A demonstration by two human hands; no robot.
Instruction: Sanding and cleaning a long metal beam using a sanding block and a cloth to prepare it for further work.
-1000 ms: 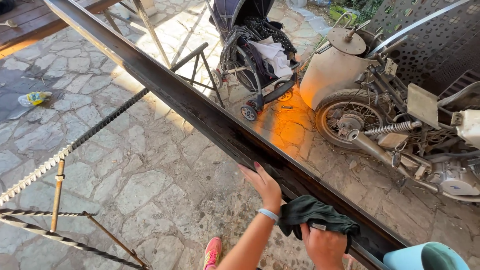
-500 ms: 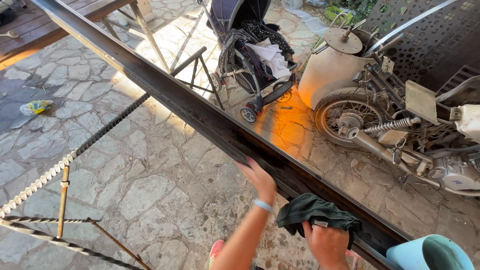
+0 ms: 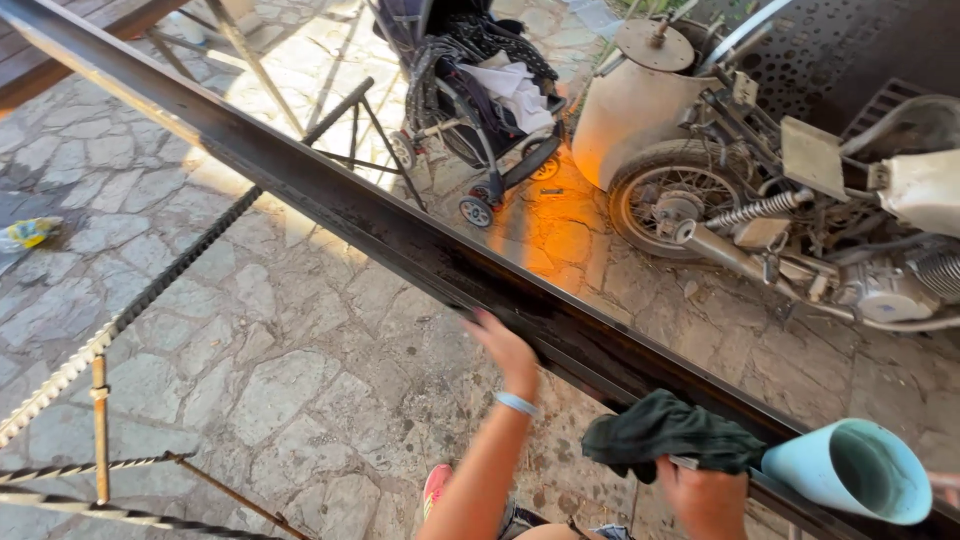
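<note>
Stone paving (image 3: 300, 390) covers the yard, and a long dark steel beam (image 3: 400, 235) crosses it on the slant, carried above the ground on a metal trestle (image 3: 360, 125), so its upper face lies at the height of the hands.

On the left hand (image 3: 508, 350) the fingers are stretched forward and lie close together, with the palm down on the near edge of the beam. The picture is blurred here, so I cannot tell if they press on the metal or only brush it; the flat pose looks like steadying or feeling the surface. A pale band (image 3: 517, 403) sits on this wrist.

The right hand (image 3: 705, 490) is closed as a fist around a bunched dark green cloth (image 3: 665, 435), which rests on the top of the beam just beside the left hand. Gathered like this, the cloth gives a thick pad, I think for rubbing along the steel.

To the right of the cloth, a light blue pipe (image 3: 850, 470) shows its open mouth toward the camera, near the beam.

Behind the beam stand a folded stroller (image 3: 480, 100) and an old motorcycle (image 3: 800, 220), well apart from the hands. At the left, twisted ribbed rods (image 3: 130, 310) run over the paving. A red shoe (image 3: 435, 485) shows below the left arm.
</note>
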